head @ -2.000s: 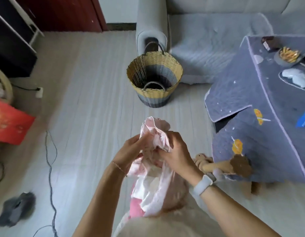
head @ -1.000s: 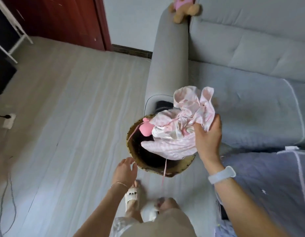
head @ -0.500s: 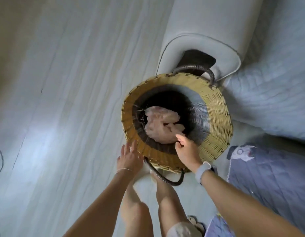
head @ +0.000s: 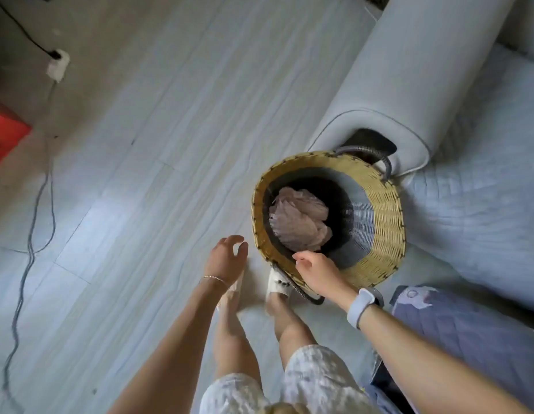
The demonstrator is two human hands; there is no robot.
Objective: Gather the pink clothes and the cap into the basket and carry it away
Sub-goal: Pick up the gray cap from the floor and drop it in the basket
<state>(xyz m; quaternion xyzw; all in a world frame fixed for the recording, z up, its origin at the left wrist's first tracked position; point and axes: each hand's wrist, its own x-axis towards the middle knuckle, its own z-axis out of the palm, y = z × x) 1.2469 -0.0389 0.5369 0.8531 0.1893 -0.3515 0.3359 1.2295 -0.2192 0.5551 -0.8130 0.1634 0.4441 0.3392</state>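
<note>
**Head view: pink clothes in the basket, both hands empty at its rim**

Head camera looks almost straight down on the woven basket (head: 379, 222), which stands on the pale floor (head: 158, 144) just beside the end of the grey sofa arm (head: 409, 85). Pink clothes (head: 298, 219) lie crumpled at the bottom of the basket, well below its yellow rim. One dark handle (head: 376, 158) rises on the basket's sofa side; the other handle (head: 301, 289) hangs down the near side.

Right hand (head: 319, 271) is over the near rim of the basket, fingers loosely curled and holding nothing, its wrist crossing the lower handle. Left hand (head: 225, 258) hovers just beside the basket on the side away from the sofa, fingers spread and curved, empty, not touching the weave. No cap shows anywhere in view.

Below the basket's near rim a white slipper (head: 276, 286) sits on the person's foot. A quilted blue cover (head: 469, 333) lies near the basket, beneath the right forearm. Far from the basket, a grey cable (head: 29, 234) trails across the floor toward a white plug (head: 58, 67), beside a red box (head: 5, 135) at the edge of view.
</note>
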